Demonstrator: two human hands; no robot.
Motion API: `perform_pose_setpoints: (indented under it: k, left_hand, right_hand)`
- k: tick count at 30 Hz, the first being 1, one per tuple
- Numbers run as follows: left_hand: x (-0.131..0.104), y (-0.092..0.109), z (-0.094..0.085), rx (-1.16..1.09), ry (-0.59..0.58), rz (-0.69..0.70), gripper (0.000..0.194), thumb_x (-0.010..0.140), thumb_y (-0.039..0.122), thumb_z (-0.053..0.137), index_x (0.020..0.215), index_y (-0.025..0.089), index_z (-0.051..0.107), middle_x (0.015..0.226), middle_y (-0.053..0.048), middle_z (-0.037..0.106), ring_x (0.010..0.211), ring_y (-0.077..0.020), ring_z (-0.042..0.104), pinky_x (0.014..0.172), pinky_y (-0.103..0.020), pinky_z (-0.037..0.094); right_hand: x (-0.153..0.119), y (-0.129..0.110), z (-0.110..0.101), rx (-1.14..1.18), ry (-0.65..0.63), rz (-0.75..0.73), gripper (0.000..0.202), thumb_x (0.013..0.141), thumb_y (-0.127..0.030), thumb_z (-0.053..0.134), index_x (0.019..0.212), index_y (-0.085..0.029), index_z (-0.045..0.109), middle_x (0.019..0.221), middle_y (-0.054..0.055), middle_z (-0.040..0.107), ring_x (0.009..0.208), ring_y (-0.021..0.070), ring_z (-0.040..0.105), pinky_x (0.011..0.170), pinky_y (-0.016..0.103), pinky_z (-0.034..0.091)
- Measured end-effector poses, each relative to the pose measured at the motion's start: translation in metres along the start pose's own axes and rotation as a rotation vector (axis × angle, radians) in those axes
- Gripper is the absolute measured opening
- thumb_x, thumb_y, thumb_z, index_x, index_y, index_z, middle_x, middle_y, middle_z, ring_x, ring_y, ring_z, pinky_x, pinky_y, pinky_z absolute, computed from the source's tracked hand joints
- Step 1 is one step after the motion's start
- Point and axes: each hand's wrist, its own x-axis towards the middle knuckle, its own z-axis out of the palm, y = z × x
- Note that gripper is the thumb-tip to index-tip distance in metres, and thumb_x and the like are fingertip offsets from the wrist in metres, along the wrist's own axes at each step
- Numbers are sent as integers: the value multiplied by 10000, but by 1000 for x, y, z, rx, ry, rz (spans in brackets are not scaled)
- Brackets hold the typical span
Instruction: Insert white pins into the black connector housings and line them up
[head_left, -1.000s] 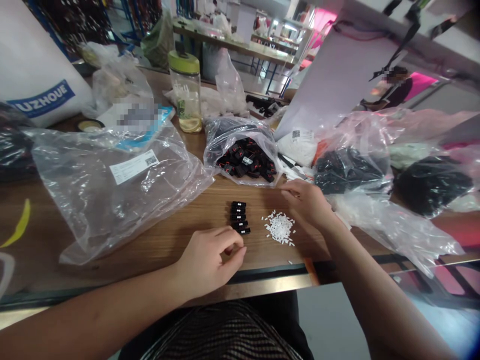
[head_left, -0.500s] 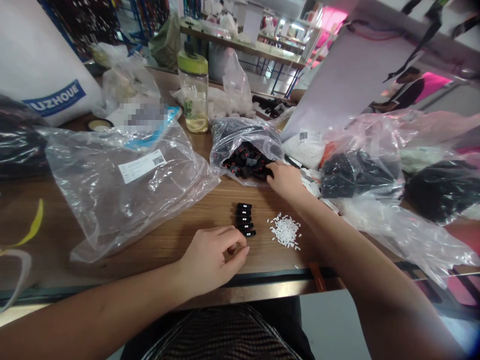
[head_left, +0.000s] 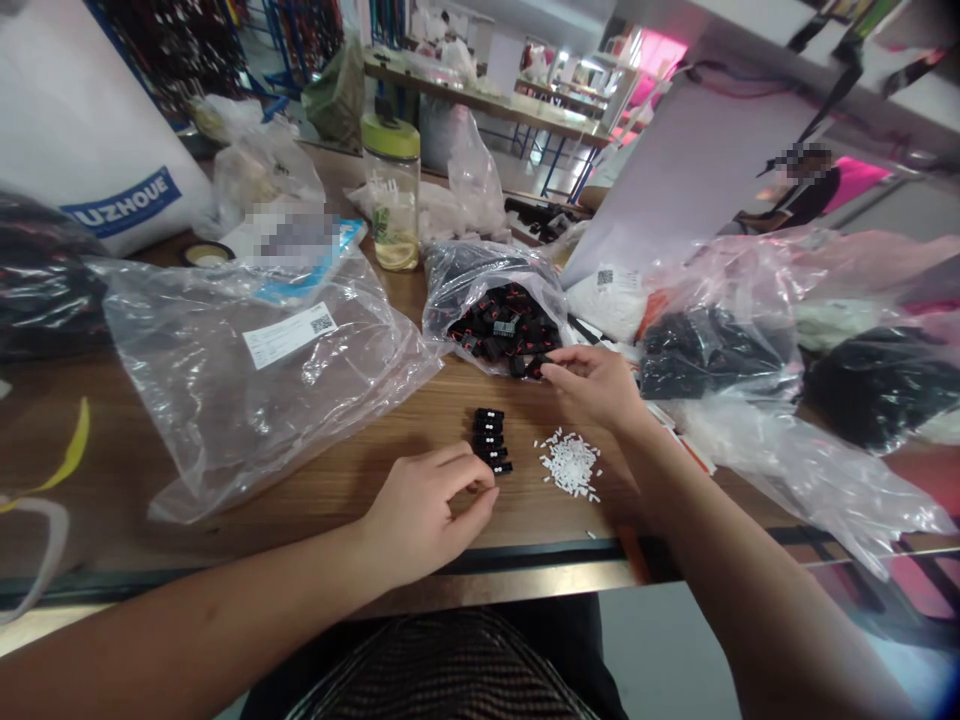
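Note:
My right hand (head_left: 600, 385) is at the mouth of a clear plastic bag (head_left: 442, 280), its thumb and fingers closed on a small black plastic connector (head_left: 537, 367) with a bit of red. Many similar black connectors (head_left: 495, 320) fill the bag. My left hand (head_left: 431, 510) rests near the table's front edge, fingers curled and thumb close to the index finger; whatever it may hold is hidden. Just beyond its fingertips stands a short column of several black connectors (head_left: 489, 440), each with white spots. Right of them lies a loose pile of small white plastic pieces (head_left: 571, 465).
A flat clear bag with a label (head_left: 289, 335) covers the left of the table (head_left: 420, 410). Behind it stand a green-lidded bottle (head_left: 391, 195) and a tape roll (head_left: 206, 254). Bags of black parts (head_left: 720, 350) lie at right. A person (head_left: 802, 190) sits in the background.
My right hand has drawn back a little from the bag toward me and to the right, with a black connector now showing at its fingertips. My left hand has hardly moved.

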Motion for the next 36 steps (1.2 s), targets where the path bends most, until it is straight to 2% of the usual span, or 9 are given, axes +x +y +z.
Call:
perform_pose_setpoints:
  k: [4,8,11,16,20,25,29,32,36]
  left_hand:
    - [0,1,0,31,19,49,82,934,162,572,968,208,632,940,-17,646,794,-127,630,684,-257,509]
    - [-6,8,2,167,25,151,218,936,254,626,1146,219,575,1113,-58,632,950,-177,653,748,-302,549]
    - [-12,13,5,296,-11,239,208,929,339,645,1071,209,567,1065,-49,639,901,-189,657,640,-282,528]
    - [-19,14,10,390,-149,294,42,975,216,539,946,191,558,930,-25,623,782,-169,627,551,-261,472]
    - [-19,12,13,294,-198,247,50,957,192,527,927,186,567,991,-38,624,823,-174,637,632,-286,513]
    - [-13,9,14,233,-310,91,61,858,135,560,891,185,573,911,-23,628,761,-185,635,652,-320,516]
    - [-11,8,13,245,-343,49,57,845,138,563,866,191,567,863,-17,632,744,-185,620,650,-320,493]
    - [-10,9,11,233,-336,23,64,839,133,569,860,193,560,836,-8,635,699,-170,603,639,-316,480]
    - [-10,9,9,220,-326,19,108,861,130,546,933,204,577,884,-17,656,773,-188,637,663,-320,490]
  right_hand:
    - [-42,-21,-4,251,-125,101,403,768,-550,662,844,-155,692,552,-16,593,477,116,523,482,246,422]
    - [-93,-38,11,453,-162,217,326,751,-499,710,751,-177,659,642,-11,633,452,82,515,457,220,404]
    - [-123,-44,32,583,-150,345,286,734,-475,729,737,-198,655,545,-45,569,411,79,477,432,212,369]
    - [-150,-46,54,620,-105,449,287,663,-540,752,669,-272,649,428,-59,506,364,131,450,400,257,349]
    - [-156,-37,41,477,-111,359,217,699,-501,755,684,-293,694,531,-36,601,468,173,536,471,299,422]
    - [-137,15,-8,37,192,263,272,839,-474,640,874,-230,755,785,36,731,667,206,638,642,327,500]
    - [-115,55,-31,-316,100,120,273,855,-408,597,978,-233,767,1001,67,747,796,224,668,733,349,506]
    - [-109,63,-29,-435,41,72,270,862,-402,567,929,-236,769,942,66,742,771,224,667,713,349,491]
    - [-108,59,-27,-531,95,202,271,827,-433,576,733,-222,719,683,42,704,606,208,625,578,320,425]
